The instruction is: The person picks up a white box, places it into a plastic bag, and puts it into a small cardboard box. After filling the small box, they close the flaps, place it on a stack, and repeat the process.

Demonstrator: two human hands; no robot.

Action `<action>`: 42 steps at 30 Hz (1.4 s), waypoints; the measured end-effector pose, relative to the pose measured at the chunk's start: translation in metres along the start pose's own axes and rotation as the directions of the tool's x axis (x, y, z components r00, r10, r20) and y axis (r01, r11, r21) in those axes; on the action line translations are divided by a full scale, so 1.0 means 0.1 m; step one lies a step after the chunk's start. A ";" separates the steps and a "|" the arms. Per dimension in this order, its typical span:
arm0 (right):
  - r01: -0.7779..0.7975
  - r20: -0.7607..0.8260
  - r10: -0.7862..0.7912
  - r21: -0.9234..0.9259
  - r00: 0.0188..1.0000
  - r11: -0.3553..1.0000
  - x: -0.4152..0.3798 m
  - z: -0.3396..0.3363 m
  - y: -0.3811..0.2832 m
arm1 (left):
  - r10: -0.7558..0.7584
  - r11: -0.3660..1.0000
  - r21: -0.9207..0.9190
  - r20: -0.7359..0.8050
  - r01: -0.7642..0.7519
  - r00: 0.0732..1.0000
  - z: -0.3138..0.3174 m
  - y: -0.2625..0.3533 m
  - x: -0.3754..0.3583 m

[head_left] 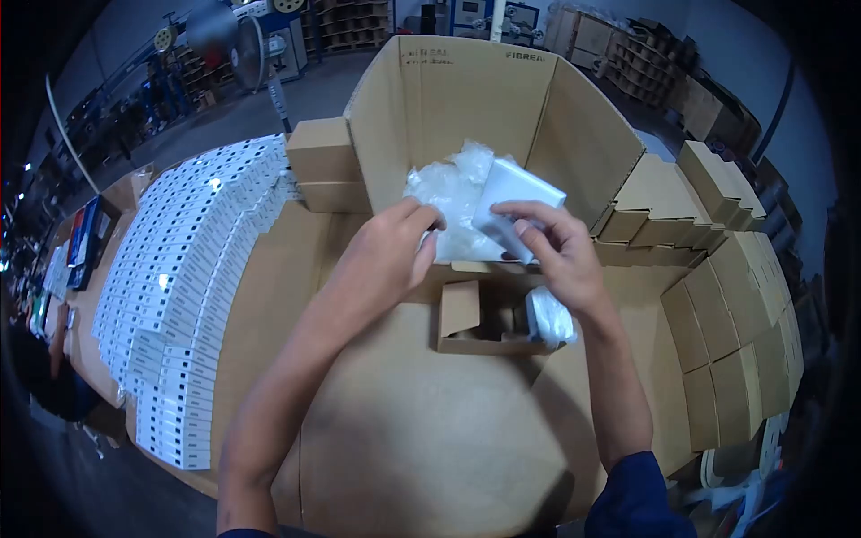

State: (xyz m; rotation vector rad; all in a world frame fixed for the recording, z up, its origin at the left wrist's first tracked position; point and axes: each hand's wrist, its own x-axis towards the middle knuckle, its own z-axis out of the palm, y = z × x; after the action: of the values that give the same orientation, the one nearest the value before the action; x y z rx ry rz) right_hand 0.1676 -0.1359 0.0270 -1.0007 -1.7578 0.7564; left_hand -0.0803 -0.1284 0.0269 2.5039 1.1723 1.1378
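Note:
My right hand (558, 255) is closed on a flat white packet (518, 202), pinched between thumb and fingers and tilted above the front edge of a big cardboard box (475, 99). My left hand (395, 247) has its fingers curled together at the box's left front; what they hold, if anything, is hidden. Crumpled clear plastic bags (448, 188) lie inside the big box. Just below my hands, a small open carton (461, 309) stands on the cardboard surface, with a plastic-wrapped item (549, 316) at its right end.
Rows of stacked white boxes (170, 260) stand at the left. Brown cartons are stacked at the right (735, 332), with more (664, 193) at the back right. A brown carton (327, 161) stands beside the big box. Part of another person's arm (59, 341) shows at far left.

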 end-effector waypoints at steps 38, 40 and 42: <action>-0.119 -0.036 0.119 0.009 0.992 0.993 -2.00 0.32 -0.49 | -0.279 0.806 -0.474 0.224 0.355 0.934 -0.05 1.16 -1.20; -0.226 -0.064 0.232 0.081 0.971 0.971 -2.20 0.49 -0.46 | -0.324 0.770 -0.484 0.265 0.416 0.908 -0.10 1.16 -1.37; -0.271 -0.119 0.282 0.096 0.952 0.958 -2.36 0.63 -0.44 | -0.453 0.622 -0.632 0.190 0.462 0.871 -0.11 1.06 -1.56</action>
State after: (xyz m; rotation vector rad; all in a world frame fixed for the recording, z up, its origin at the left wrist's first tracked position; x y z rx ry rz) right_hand 0.1483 -0.3681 -0.0594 -1.2310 -1.4800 0.9057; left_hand -0.0881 -0.3129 -0.0105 1.5455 1.0573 1.1199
